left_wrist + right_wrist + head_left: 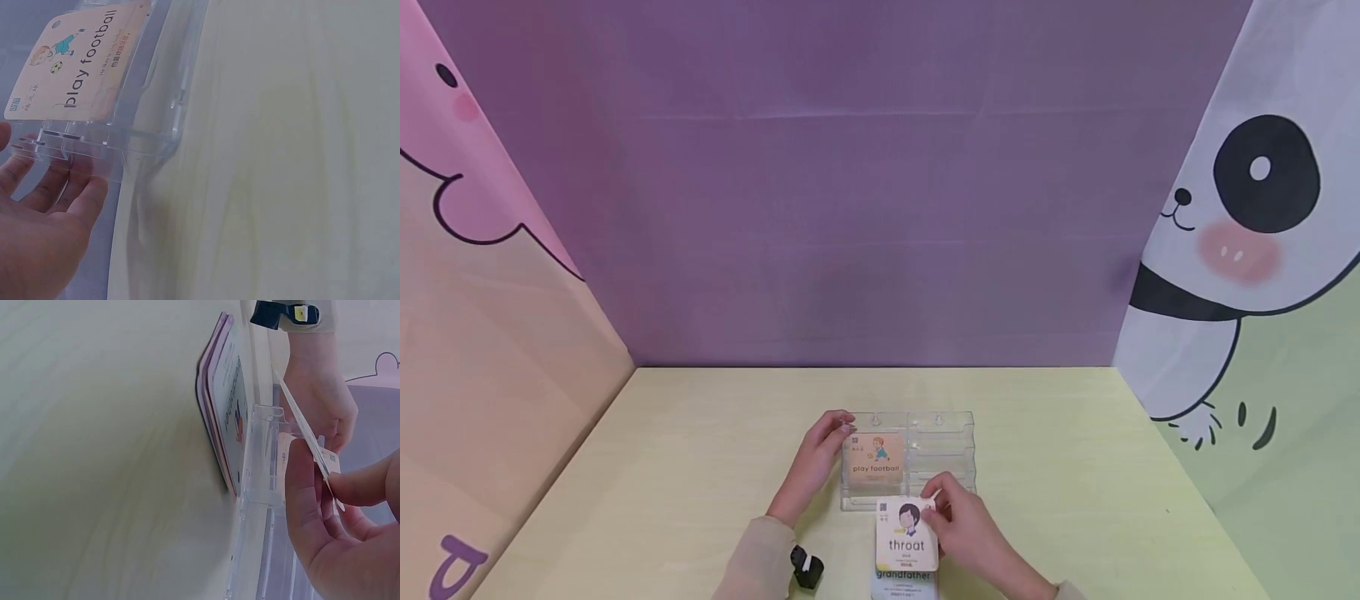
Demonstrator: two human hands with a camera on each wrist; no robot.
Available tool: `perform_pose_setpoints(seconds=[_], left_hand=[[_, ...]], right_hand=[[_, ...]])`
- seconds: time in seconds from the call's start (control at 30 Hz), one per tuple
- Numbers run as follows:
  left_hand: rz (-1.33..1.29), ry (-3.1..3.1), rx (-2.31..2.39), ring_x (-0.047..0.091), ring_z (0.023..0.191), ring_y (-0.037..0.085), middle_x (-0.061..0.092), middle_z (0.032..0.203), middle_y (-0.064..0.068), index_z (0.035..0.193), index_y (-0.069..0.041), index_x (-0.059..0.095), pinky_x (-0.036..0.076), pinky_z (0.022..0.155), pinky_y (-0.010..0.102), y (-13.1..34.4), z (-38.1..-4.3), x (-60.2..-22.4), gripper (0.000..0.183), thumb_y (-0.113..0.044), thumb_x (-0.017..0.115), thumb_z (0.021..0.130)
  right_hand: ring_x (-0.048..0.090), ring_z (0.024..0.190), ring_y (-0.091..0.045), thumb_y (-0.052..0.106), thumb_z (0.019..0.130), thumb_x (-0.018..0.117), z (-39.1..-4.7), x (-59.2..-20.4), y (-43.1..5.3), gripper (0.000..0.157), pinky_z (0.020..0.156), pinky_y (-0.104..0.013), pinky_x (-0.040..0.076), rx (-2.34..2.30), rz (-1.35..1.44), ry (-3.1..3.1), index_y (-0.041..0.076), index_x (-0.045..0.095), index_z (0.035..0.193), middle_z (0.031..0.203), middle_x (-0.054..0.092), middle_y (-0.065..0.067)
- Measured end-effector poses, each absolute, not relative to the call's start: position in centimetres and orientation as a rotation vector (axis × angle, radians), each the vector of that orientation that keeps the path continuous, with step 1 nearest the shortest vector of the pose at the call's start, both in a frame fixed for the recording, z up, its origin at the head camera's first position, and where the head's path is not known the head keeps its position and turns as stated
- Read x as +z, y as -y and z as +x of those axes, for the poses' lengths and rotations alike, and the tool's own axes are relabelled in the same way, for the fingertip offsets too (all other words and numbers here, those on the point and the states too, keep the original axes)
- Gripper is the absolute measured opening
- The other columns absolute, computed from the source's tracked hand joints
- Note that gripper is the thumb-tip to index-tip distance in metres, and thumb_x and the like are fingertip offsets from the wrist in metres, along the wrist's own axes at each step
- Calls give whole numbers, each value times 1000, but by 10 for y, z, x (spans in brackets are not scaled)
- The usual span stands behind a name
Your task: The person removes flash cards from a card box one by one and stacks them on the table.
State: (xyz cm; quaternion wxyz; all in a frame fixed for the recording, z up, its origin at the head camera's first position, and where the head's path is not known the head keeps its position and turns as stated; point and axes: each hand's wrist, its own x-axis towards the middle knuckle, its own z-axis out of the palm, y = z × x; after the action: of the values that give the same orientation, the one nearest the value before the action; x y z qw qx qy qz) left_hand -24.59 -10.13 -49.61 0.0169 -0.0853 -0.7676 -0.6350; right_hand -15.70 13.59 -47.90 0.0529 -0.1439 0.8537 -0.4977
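Note:
A clear plastic card rack (940, 460) with tiered pockets in two columns lies on the table. An orange "play football" card (876, 460) sits in its left column. At the rack's left edge, my left hand (815, 460) grips the plastic, its fingers under the edge in the left wrist view. My right hand (967, 521) pinches a white "throat" card (907, 533) by its right side, between thumb and fingers. That card is held up off the table, seen nearly edge-on in the right wrist view. Below it, partly covered, is a small card stack with "grandfather" (904, 586) on top.
The black device (807, 568) beside the left sleeve is at the wrist. The pale wooden table (700, 442) meets a purple back wall (880, 208), with printed cartoon panels on the left and right sides.

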Motion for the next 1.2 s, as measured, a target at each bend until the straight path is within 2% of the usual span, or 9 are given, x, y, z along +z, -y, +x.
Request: perform_pose_setpoints(seconds=[0.3,0.5,0.67,0.83,1.03,1.2], left_hand=[[-272,2374,-1985,50,121,30,55,126,16,123,-4,52,38,106,48,101,-247,-497,27,-17,41,102],[-272,2371,-2006,49,123,32,53,128,17,125,-4,51,37,106,49,101,-245,-496,29,-19,40,103],[-255,2375,-2001,50,121,29,53,127,16,123,-4,53,38,106,48,101,-246,-496,28,-18,42,102],[-269,2369,-1990,50,120,30,53,127,18,122,-1,52,38,105,49,100,-246,-496,28,-18,42,102],[-245,2383,-1988,50,121,28,55,126,13,122,-6,53,38,106,48,101,-245,-497,27,-19,41,102],[-255,2382,-1987,50,120,27,55,126,13,123,-6,53,38,106,48,102,-245,-498,27,-19,40,102]], right_hand=[[50,64,-10,2,89,63,-153,-483,-136,18,55,-21,46,-1463,-447,-2622,8,51,101,76,50,-1],[52,65,-10,2,89,62,-154,-487,-136,18,55,-22,48,-1435,-427,-2622,10,51,100,77,51,0],[51,65,-12,1,90,61,-153,-488,-134,17,50,-22,49,-1432,-405,-2588,10,51,100,76,50,-1],[49,64,-13,2,90,62,-152,-489,-132,17,49,-21,47,-1401,-389,-2591,11,51,99,74,49,-1],[48,63,-11,4,89,64,-151,-492,-132,16,51,-22,45,-1359,-428,-2608,10,52,98,72,49,0],[44,60,-7,6,85,68,-154,-495,-132,16,51,-21,40,-1194,-516,-2758,11,54,92,68,48,5]])
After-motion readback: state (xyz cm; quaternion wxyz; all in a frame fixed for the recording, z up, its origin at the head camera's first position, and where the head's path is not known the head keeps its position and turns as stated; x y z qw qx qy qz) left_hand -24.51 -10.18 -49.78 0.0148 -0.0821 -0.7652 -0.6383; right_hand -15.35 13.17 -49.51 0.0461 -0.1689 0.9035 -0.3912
